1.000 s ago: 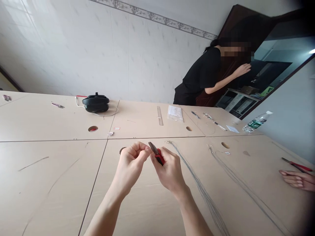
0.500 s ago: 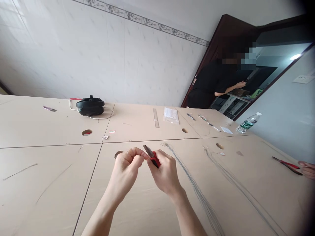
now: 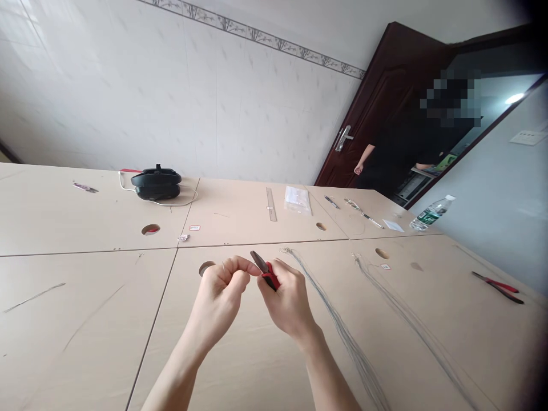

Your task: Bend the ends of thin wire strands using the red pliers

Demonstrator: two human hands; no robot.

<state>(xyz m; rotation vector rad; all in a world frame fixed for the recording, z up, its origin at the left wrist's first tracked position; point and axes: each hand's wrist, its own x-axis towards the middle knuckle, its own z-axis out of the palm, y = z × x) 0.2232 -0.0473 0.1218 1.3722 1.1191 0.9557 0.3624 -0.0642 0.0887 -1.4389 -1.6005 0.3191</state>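
My right hand (image 3: 287,291) is wrapped round a pair of red-handled pliers (image 3: 262,265), whose dark jaws point up and to the left. Close beside it, my left hand (image 3: 225,285) is closed in a pinch, its index fingertip near the pliers' handles. Whatever those fingers hold is too small to make out. Both hands are raised over the table, near its middle. To the right of them lies a bundle of thin grey wires (image 3: 334,311), running toward the table's near edge.
A second wire bundle (image 3: 411,322) and other red-handled pliers (image 3: 496,287) lie at the right. Farther back are a black headset-like device (image 3: 156,184), a ruler (image 3: 271,204), a plastic bag (image 3: 297,200), a pen (image 3: 331,202) and a water bottle (image 3: 432,214). A person (image 3: 402,142) stands by the door.
My hands and the pliers stay almost in place. The person by the door has moved to the right, and another hand has left the right edge beside the second pliers.
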